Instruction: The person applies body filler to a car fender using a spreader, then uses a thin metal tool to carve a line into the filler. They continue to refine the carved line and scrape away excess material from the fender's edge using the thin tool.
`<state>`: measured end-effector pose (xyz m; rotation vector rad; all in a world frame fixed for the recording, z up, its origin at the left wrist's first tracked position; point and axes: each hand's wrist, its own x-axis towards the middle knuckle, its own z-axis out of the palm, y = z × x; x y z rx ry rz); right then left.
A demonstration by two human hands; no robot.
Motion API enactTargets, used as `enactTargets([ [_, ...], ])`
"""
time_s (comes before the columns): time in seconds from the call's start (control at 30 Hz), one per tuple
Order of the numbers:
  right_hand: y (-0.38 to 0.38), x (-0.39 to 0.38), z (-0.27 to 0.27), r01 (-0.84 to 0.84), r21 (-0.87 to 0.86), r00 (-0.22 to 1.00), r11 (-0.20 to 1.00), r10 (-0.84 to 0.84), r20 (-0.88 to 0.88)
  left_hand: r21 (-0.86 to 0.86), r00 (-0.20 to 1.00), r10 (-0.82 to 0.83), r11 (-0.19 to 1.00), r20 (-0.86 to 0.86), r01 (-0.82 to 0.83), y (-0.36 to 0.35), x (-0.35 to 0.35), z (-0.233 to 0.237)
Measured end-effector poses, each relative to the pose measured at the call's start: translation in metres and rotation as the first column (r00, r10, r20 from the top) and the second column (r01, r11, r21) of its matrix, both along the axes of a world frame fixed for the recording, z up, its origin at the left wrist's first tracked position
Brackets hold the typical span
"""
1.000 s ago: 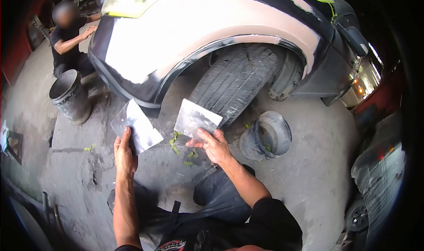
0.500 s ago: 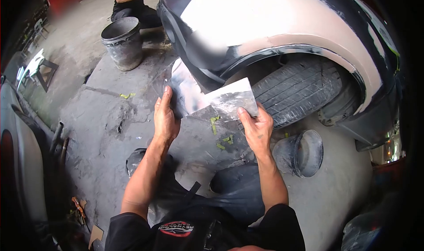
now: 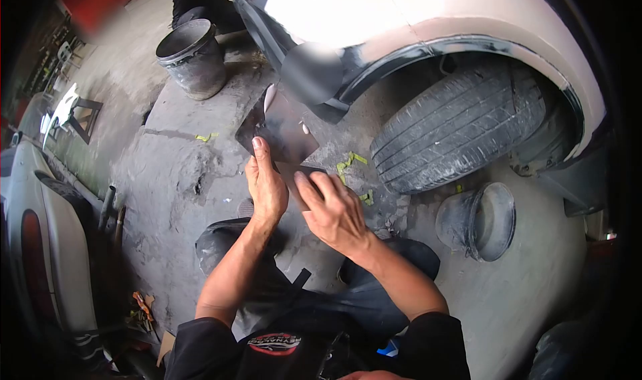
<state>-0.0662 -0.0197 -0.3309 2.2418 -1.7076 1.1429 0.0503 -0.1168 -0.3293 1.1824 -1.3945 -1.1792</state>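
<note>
My left hand (image 3: 266, 186) grips a flat metal sheet (image 3: 281, 127) by its lower edge, thumb up along it. A pale smear of filler sits on the sheet's upper part. My right hand (image 3: 334, 213) holds a second, smaller metal sheet (image 3: 294, 174) pressed against the lower edge of the first, so most of it is hidden under my fingers. Both hands are close together in front of my knees, just below the car's front bumper corner (image 3: 314, 72). The fender (image 3: 468, 26) above is covered in pinkish filler.
The car's front tyre (image 3: 461, 126) stands to the right. A grey bucket (image 3: 478, 221) lies on its side on the concrete near it. Another bucket (image 3: 194, 59) stands upright at the top left beside a crouching person (image 3: 197, 2). Green tape scraps (image 3: 351, 161) litter the floor.
My hands have come together: the right-hand sheet, held apart a second ago, now lies against the left-hand sheet. My view has swung left and down, so the tyre sits further right.
</note>
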Motion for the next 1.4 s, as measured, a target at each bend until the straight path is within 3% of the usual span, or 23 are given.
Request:
enactTargets([
  [0.13,-0.006,0.004,-0.026,0.051,-0.042,0.999,0.998,-0.052,-0.012,-0.066,0.998,0.058,0.996,0.039,-0.055,0.004,-0.010,-0.008],
  [0.27,-0.008,0.012,-0.025,0.075,0.040,0.975,0.996,-0.082,0.205,0.012,0.995,-0.071,0.997,0.064,0.070,0.004,-0.005,-0.033],
  [0.37,-0.020,0.018,-0.035,0.127,0.022,0.938,0.992,-0.127,0.323,0.063,1.000,0.001,0.998,-0.029,0.001,0.008,-0.010,-0.039],
  [0.47,-0.027,0.015,-0.025,0.191,0.061,0.932,0.980,-0.200,0.302,0.104,0.992,0.068,0.993,-0.105,-0.057,0.011,-0.019,-0.045],
  [0.57,-0.039,-0.012,-0.043,0.268,0.059,0.883,0.962,-0.270,0.384,-0.003,0.978,0.140,0.990,-0.157,-0.143,0.024,-0.029,-0.044],
  [0.6,-0.044,-0.016,-0.039,0.332,-0.017,0.879,0.943,-0.302,0.370,0.024,0.986,0.023,1.000,-0.163,-0.019,0.033,-0.020,-0.026],
  [0.63,-0.046,-0.027,-0.041,0.324,0.080,0.851,0.943,-0.327,0.412,0.007,0.994,-0.005,1.000,-0.109,0.005,0.038,-0.019,-0.027],
  [0.7,-0.045,-0.046,-0.032,0.384,0.341,0.684,0.858,-0.513,0.519,-0.034,0.998,-0.069,0.997,0.010,0.069,0.042,-0.014,-0.026],
  [0.77,-0.044,-0.063,-0.024,0.425,0.292,0.609,0.857,-0.509,0.608,-0.085,0.991,-0.118,0.990,-0.062,0.113,0.039,-0.009,-0.020],
  [0.83,-0.040,-0.071,-0.017,0.473,0.244,0.632,0.847,-0.519,0.575,-0.118,0.962,-0.231,0.970,-0.145,0.215,0.041,0.001,0.002],
  [0.87,-0.039,-0.070,-0.018,0.492,0.241,0.617,0.836,-0.530,0.581,-0.292,0.944,-0.312,0.897,0.111,0.331,0.049,0.014,0.018],
  [0.9,-0.037,-0.067,-0.015,0.511,0.240,0.600,0.825,-0.543,0.587,-0.417,0.893,-0.409,0.790,0.186,0.449,0.050,0.011,0.004],
  [0.97,-0.039,-0.064,-0.026,0.480,0.251,0.611,0.841,-0.525,0.592,-0.640,0.858,-0.337,0.572,0.388,0.514,0.051,-0.001,-0.041],
  [1.13,-0.039,-0.059,-0.042,0.502,0.273,0.612,0.821,-0.560,0.559,-0.601,0.868,-0.308,0.629,0.390,0.493,0.046,0.003,-0.057],
  [1.23,-0.040,-0.066,-0.037,0.250,0.370,0.556,0.895,-0.445,0.702,-0.561,0.884,-0.315,0.686,0.346,0.464,0.045,0.004,-0.061],
  [1.3,-0.041,-0.066,-0.041,0.250,0.329,0.618,0.911,-0.412,0.670,-0.493,0.880,-0.365,0.730,0.305,0.474,0.043,0.005,-0.059],
  [1.4,-0.040,-0.068,-0.045,0.269,0.353,0.677,0.896,-0.437,0.593,-0.550,0.910,-0.296,0.727,0.289,0.412,0.051,0.003,-0.056],
])
